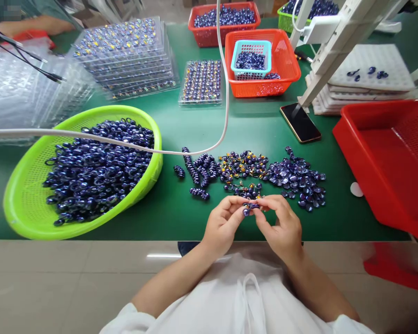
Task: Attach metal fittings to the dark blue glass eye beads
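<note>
My left hand (223,225) and my right hand (280,225) meet near the table's front edge. Between their fingertips is a small shiny dark-blue part (246,211), pinched from both sides; the fingers hide much of it. Just beyond lies a pile of small blue parts with yellow and metal bits (242,166). To its right is a heap of flat dark-blue caps (296,174). Several stacked rows of dark-blue rings (191,165) lie to its left.
A green basket (14,204) full of dark-blue rings stands left, crossed by a white cable (226,93). Behind are stacked clear trays (169,60), a red basket (285,83) and a phone (300,123). A large red bin (376,148) and metal post (334,55) stand right.
</note>
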